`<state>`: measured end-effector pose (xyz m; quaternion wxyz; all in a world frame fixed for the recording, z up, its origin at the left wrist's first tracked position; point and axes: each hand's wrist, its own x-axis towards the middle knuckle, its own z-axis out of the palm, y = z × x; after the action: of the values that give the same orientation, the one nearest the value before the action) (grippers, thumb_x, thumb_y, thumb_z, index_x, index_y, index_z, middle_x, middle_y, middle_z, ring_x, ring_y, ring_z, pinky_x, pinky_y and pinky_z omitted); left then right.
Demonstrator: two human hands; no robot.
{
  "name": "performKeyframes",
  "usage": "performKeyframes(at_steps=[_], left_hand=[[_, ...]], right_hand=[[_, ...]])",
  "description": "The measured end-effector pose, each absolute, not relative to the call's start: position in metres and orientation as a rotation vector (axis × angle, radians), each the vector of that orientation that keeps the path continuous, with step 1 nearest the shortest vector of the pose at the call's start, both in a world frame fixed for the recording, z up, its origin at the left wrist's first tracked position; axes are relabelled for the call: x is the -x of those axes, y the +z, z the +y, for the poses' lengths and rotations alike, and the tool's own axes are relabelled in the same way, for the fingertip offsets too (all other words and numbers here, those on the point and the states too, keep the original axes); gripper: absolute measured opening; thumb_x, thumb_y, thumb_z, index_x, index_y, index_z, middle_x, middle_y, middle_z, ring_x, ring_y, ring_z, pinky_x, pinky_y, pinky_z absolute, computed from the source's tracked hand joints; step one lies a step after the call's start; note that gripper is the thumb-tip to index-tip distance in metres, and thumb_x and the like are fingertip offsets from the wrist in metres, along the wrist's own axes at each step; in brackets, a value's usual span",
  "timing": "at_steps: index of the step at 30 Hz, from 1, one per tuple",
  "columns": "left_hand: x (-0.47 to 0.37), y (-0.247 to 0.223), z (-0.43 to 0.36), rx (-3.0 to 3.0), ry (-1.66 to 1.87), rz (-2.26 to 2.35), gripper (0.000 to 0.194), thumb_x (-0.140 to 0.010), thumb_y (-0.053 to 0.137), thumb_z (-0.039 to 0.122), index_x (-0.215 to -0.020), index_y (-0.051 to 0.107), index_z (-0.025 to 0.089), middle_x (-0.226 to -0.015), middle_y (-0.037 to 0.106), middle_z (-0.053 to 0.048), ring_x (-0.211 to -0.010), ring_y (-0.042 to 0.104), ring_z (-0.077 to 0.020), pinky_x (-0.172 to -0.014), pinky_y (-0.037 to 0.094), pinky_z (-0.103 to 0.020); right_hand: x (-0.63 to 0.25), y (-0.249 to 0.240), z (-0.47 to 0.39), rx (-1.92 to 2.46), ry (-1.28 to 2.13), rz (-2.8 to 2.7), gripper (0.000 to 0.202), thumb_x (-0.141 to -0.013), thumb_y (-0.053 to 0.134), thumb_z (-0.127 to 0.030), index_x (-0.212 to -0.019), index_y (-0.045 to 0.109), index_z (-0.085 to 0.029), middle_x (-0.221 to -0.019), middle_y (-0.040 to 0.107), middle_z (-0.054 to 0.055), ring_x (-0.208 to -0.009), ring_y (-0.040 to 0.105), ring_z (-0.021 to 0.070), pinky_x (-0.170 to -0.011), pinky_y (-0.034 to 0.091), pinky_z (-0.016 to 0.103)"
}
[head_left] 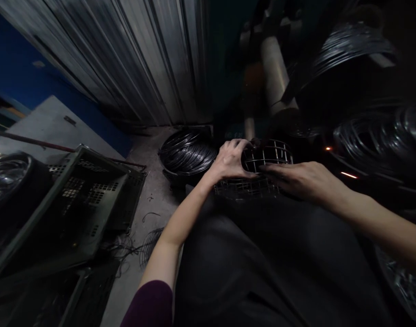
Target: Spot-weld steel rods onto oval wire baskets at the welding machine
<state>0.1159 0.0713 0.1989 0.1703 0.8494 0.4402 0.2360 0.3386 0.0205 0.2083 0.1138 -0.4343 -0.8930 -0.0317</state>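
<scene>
Wire, thin and dark, makes up the domed wire guard point(267, 156) that sits at the far edge of the person's lap point(262, 263), resting on a flatter wire grille point(243, 188) just beneath it. The left hand point(230, 161) curls over the near-left rim of the guard, fingers wrapped onto the wires in a firm hold, while the right hand point(305, 181) lies along its near-right side with fingers stretched out flat and touching the rim, pressing rather than clasping. Just left of the guard, on the concrete floor, stands a stack of black wire rings point(187, 152); farther left of that a grey perforated crate point(67, 204) lies tilted. Right of and above the guard, dark coils of wire point(374, 136) hang about a machine, and two small orange glints show near them. Behind the guard rises corrugated metal sheeting point(142, 59). To handle this well, I judge the guard should be kept seated squarely on the grille, the left hand steadying the rim as the right hand guides it round, with fingertips kept on the outer wires and clear of the gaps, since the light is poor and the mesh is fine.
</scene>
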Motion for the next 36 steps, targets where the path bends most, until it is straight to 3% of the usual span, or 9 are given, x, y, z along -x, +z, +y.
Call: performKeyframes(at_steps=[6, 12, 18, 23, 27, 30, 33, 35, 36], left_hand=[[-0.118, 0.2, 0.081, -2.374, 0.69, 1.27, 0.074, -0.054, 0.087, 0.045, -0.114, 0.052, 0.016, -0.114, 0.062, -0.01, -0.106, 0.059, -0.0293, -0.096, 0.048, -0.045], [-0.118, 0.2, 0.1, -2.362, 0.704, 1.321, 0.077, -0.053, 0.088, 0.046, -0.114, 0.052, 0.016, -0.116, 0.061, -0.011, -0.109, 0.058, -0.0297, -0.097, 0.047, -0.045], [-0.117, 0.198, 0.106, -2.358, 0.769, 1.304, 0.078, -0.053, 0.089, 0.046, -0.116, 0.052, 0.019, -0.116, 0.062, -0.01, -0.108, 0.058, -0.0302, -0.097, 0.047, -0.047], [-0.119, 0.201, 0.122, -2.267, 0.756, 1.355, 0.084, -0.052, 0.089, 0.045, -0.121, 0.05, 0.018, -0.117, 0.062, -0.011, -0.109, 0.06, -0.0303, -0.096, 0.048, -0.045], [-0.122, 0.203, 0.129, -2.322, 0.787, 1.312, 0.084, -0.054, 0.087, 0.047, -0.124, 0.049, 0.02, -0.123, 0.06, -0.01, -0.114, 0.059, -0.0301, -0.101, 0.045, -0.045], [-0.123, 0.201, 0.13, -2.329, 0.784, 1.32, 0.088, -0.055, 0.085, 0.048, -0.13, 0.047, 0.022, -0.129, 0.058, -0.011, -0.12, 0.057, -0.0331, -0.104, 0.042, -0.051], [-0.115, 0.198, 0.132, -2.291, 0.79, 1.234, 0.101, -0.053, 0.087, 0.048, -0.14, 0.04, 0.026, -0.14, 0.054, -0.011, -0.13, 0.051, -0.0358, -0.11, 0.037, -0.054], [-0.103, 0.197, 0.136, -2.224, 0.856, 1.134, 0.101, -0.061, 0.085, 0.048, -0.146, 0.034, 0.026, -0.149, 0.047, -0.011, -0.139, 0.044, -0.032, -0.115, 0.035, -0.048], [-0.096, 0.196, 0.139, -2.171, 0.894, 1.116, 0.092, -0.07, 0.08, 0.047, -0.147, 0.033, 0.025, -0.152, 0.044, -0.011, -0.142, 0.043, -0.0285, -0.116, 0.035, -0.044]], right_hand=[[-0.341, 0.202, 0.026, 1.286, -0.114, -2.564, 0.038, -0.098, 0.04, -0.031, -0.12, 0.07, -0.023, -0.101, 0.074, 0.006, -0.075, 0.071, 0.0211, -0.055, 0.052, 0.028], [-0.339, 0.197, 0.04, 1.337, -0.103, -2.392, 0.035, -0.095, 0.044, -0.029, -0.115, 0.072, -0.022, -0.103, 0.074, 0.005, -0.076, 0.069, 0.0175, -0.056, 0.047, 0.025], [-0.335, 0.189, 0.045, 1.505, -0.137, -2.163, 0.043, -0.095, 0.042, -0.049, -0.099, 0.072, -0.019, -0.101, 0.066, 0.01, -0.065, 0.057, 0.015, -0.051, 0.037, 0.027], [-0.334, 0.195, 0.068, 1.531, -0.09, -2.08, 0.051, -0.095, 0.042, -0.056, -0.092, 0.07, -0.014, -0.086, 0.063, 0.012, -0.064, 0.055, 0.0155, -0.056, 0.041, 0.028], [-0.338, 0.2, 0.078, 1.536, -0.015, -2.084, 0.046, -0.091, 0.051, -0.058, -0.086, 0.071, -0.016, -0.081, 0.064, 0.009, -0.066, 0.057, 0.016, -0.061, 0.044, 0.028], [-0.346, 0.207, 0.08, 1.541, 0.041, -2.121, 0.039, -0.089, 0.057, -0.053, -0.089, 0.072, -0.017, -0.086, 0.065, 0.008, -0.069, 0.059, 0.0158, -0.063, 0.045, 0.028], [-0.353, 0.22, 0.093, 1.554, 0.067, -2.155, 0.027, -0.088, 0.063, -0.038, -0.099, 0.072, -0.016, -0.097, 0.068, 0.01, -0.079, 0.062, 0.0165, -0.071, 0.046, 0.028], [-0.354, 0.23, 0.113, 1.582, 0.073, -2.185, 0.024, -0.086, 0.064, -0.028, -0.105, 0.071, -0.014, -0.102, 0.069, 0.012, -0.083, 0.063, 0.0172, -0.074, 0.045, 0.03], [-0.354, 0.234, 0.126, 1.6, 0.084, -2.205, 0.023, -0.087, 0.063, -0.024, -0.105, 0.071, -0.012, -0.102, 0.069, 0.012, -0.084, 0.063, 0.017, -0.076, 0.045, 0.031]])
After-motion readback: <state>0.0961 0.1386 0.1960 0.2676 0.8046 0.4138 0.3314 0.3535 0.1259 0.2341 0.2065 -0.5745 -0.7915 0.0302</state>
